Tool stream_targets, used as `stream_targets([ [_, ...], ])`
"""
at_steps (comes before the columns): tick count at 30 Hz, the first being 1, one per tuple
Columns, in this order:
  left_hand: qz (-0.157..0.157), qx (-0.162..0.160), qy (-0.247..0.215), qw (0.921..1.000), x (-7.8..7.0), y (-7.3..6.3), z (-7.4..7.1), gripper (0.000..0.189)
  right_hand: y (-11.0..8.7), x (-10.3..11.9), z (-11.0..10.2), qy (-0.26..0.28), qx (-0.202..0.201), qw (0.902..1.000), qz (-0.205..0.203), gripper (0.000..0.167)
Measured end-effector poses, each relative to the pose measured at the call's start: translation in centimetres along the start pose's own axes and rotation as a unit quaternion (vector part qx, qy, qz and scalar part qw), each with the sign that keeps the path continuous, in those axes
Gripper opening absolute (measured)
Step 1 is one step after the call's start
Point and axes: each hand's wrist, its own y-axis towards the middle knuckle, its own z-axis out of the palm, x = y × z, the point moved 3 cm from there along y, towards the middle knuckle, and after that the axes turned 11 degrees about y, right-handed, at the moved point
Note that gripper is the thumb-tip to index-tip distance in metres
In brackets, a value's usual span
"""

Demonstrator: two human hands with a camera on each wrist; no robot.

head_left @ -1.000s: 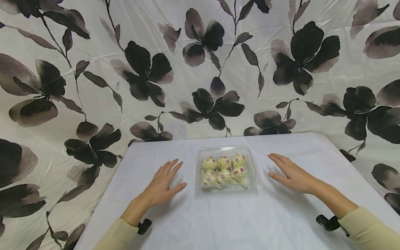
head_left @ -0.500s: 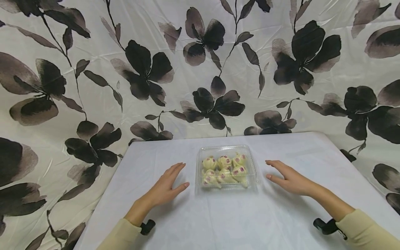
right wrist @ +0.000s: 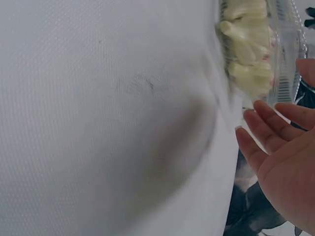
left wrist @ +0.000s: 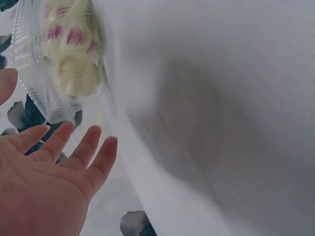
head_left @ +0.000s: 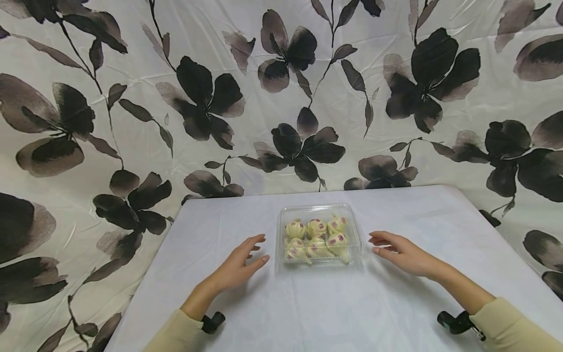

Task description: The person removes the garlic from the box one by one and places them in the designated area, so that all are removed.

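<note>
A clear plastic clamshell box (head_left: 318, 210) stands on the white table, its lid down. Inside, in two rows, sit several pale yellow twisted pieces (head_left: 316, 228) with purple patches; their exact kind I cannot tell. My left hand (head_left: 237, 266) hovers just left of the box, fingers loosely bent, thumb towards it, holding nothing. On the box's other side my right hand (head_left: 406, 253) hovers with relaxed fingers, a small gap away. Both wrist views show the box (left wrist: 42, 64) near the spread fingertips, and the right palm (right wrist: 290, 172) holds nothing.
A white cloth covers the table (head_left: 316, 313), whose back edge runs close to a hanging floral curtain (head_left: 281, 98). Dark wrist-camera mounts (head_left: 213, 322) sit under both wrists, at the cuffs of the pale yellow sleeves.
Both hands have moved inward towards the box, the left one to the right and the right one to the left. Their fingers bend a little more. The box has stayed in place.
</note>
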Motion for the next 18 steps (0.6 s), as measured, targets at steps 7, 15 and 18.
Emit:
stream_targets([
  [7, 0.002, 0.002, -0.052, 0.9986, -0.2, 0.1, 0.6, 0.061, 0.2, -0.3, 0.3, 0.048, 0.018, 0.9986, 0.013, 0.05],
  [15, -0.013, 0.038, -0.141, 0.9892, -0.5, 0.2, 1.1, 0.058, 0.3, -0.1, 0.8, 0.105, 0.035, 0.9931, 0.039, 0.047],
  [18, -0.015, 0.052, -0.175, 0.983, -0.7, 0.3, 1.3, 0.057, 0.2, -0.1, 1.0, 0.116, 0.039, 0.9913, 0.049, 0.046],
])
